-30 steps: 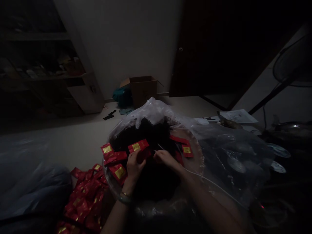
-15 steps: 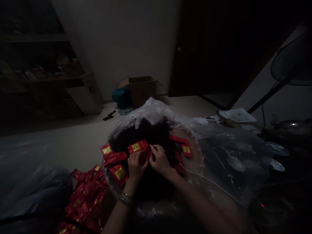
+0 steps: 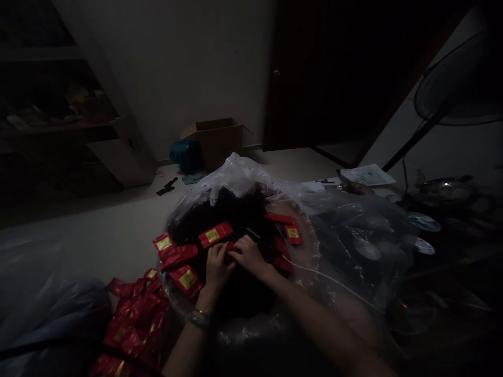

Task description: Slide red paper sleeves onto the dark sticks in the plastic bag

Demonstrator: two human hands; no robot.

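Two hands, the left hand (image 3: 218,268) and the right hand (image 3: 248,255), meet over the middle of a plastic-lined basin (image 3: 311,230), fingertips pinched together on a small red packet (image 3: 229,247). Mostly covered by the fingers, it may be open or sealed; the view does not tell. If it is open, a tilt or a hard squeeze could tip out its contents, and a pinch on so little of its edge could slip and drop it onto the dark heap (image 3: 231,209) below. Just beyond the fingers lies a gold-labelled packet (image 3: 216,233), near enough for a knuckle to nudge. At the left rim, several packets (image 3: 187,280) overlap; a bump from the left wrist could send one over the side towards the red pile (image 3: 133,319) at near left. To the right, a white cord (image 3: 334,280) crosses the rim beside the right forearm, so a sweep that way might snag it. The loose plastic (image 3: 239,173) at the far side could sag onto the heap if tugged. Dim light makes any such slip easier to miss.
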